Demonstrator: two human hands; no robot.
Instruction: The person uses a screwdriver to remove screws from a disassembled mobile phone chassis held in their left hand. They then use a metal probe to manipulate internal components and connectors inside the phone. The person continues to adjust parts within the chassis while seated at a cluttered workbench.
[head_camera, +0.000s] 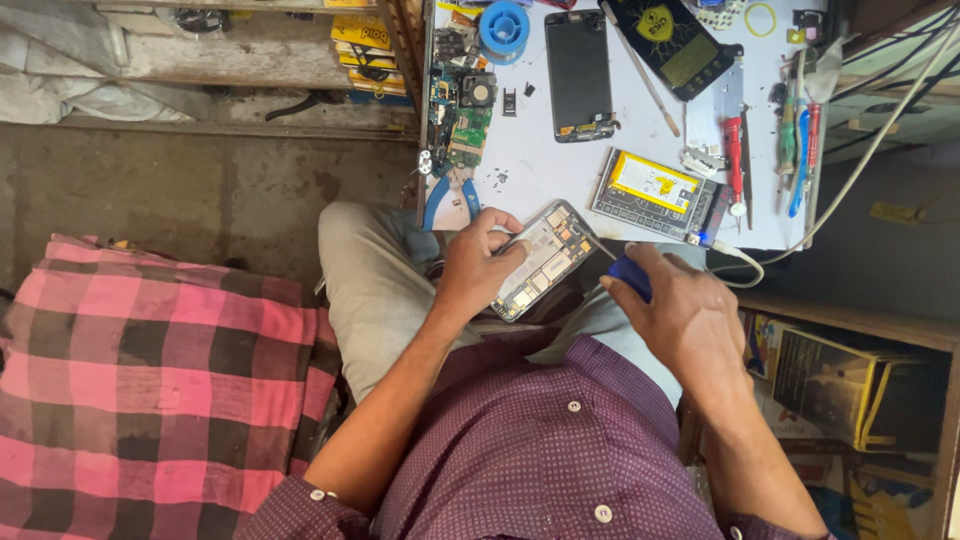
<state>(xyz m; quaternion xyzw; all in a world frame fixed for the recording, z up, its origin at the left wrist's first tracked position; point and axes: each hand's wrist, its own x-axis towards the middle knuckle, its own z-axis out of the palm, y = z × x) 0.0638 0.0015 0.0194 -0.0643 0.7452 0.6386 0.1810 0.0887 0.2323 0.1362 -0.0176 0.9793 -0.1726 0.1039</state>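
My left hand (480, 262) grips an opened phone (548, 258), back cover off, circuit boards and metal shields showing. It is held tilted over my lap at the near edge of a white worktable (540, 160). My right hand (680, 312) is closed on a blue-handled tool (630, 275), probably a screwdriver, whose thin tip points at the phone's upper right corner. My fingers hide most of the handle.
On the table lie a black phone screen (578, 72), a phone frame with a yellow battery (655, 192), a loose circuit board (462, 118), blue-handled pliers (450, 198), a solder spool (503, 28) and several screwdrivers (735, 160). A pink checked cloth (140, 400) lies left. Shelves stand right.
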